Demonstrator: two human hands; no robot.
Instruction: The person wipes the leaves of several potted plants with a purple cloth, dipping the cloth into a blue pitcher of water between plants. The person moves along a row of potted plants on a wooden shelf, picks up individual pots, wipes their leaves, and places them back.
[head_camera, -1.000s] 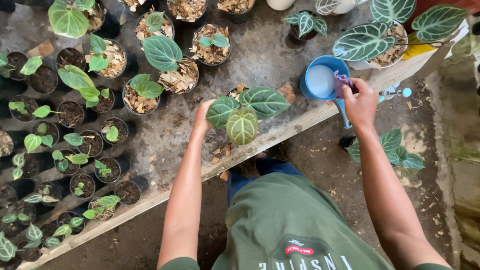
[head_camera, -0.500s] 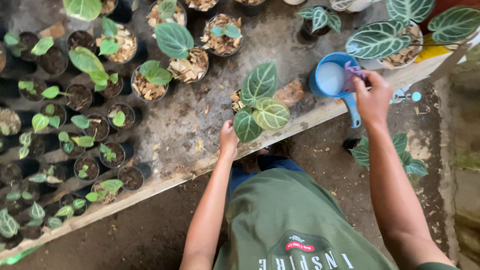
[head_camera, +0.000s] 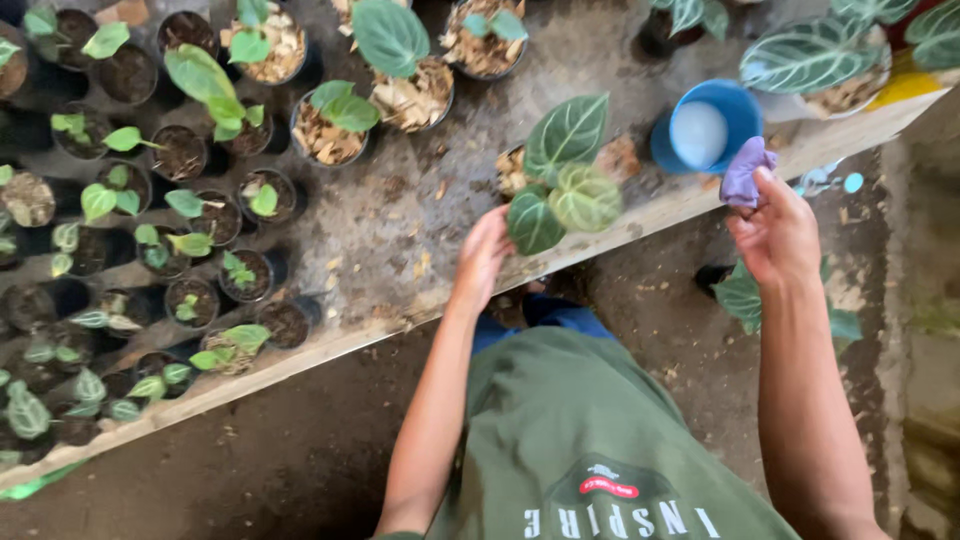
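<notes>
My left hand (head_camera: 483, 257) reaches to a small potted plant (head_camera: 560, 170) with dark, pale-veined heart-shaped leaves near the front edge of the concrete bench (head_camera: 420, 210). Its fingers touch the lowest leaf; the pot is mostly hidden behind the foliage. My right hand (head_camera: 775, 232) is closed around a small purple cloth (head_camera: 747, 171), held just in front of a blue cup (head_camera: 703, 128) of whitish liquid on the bench.
Several black pots of small green seedlings (head_camera: 180, 210) crowd the left of the bench. Larger pots with bark chips (head_camera: 410, 90) stand at the back. Big veined leaves (head_camera: 820, 50) fill the upper right. Dirt floor lies below the bench edge.
My right hand has drawn the purple cloth out of the blue cup toward me. My left hand has stayed at the veined plant. The view has shifted right.
</notes>
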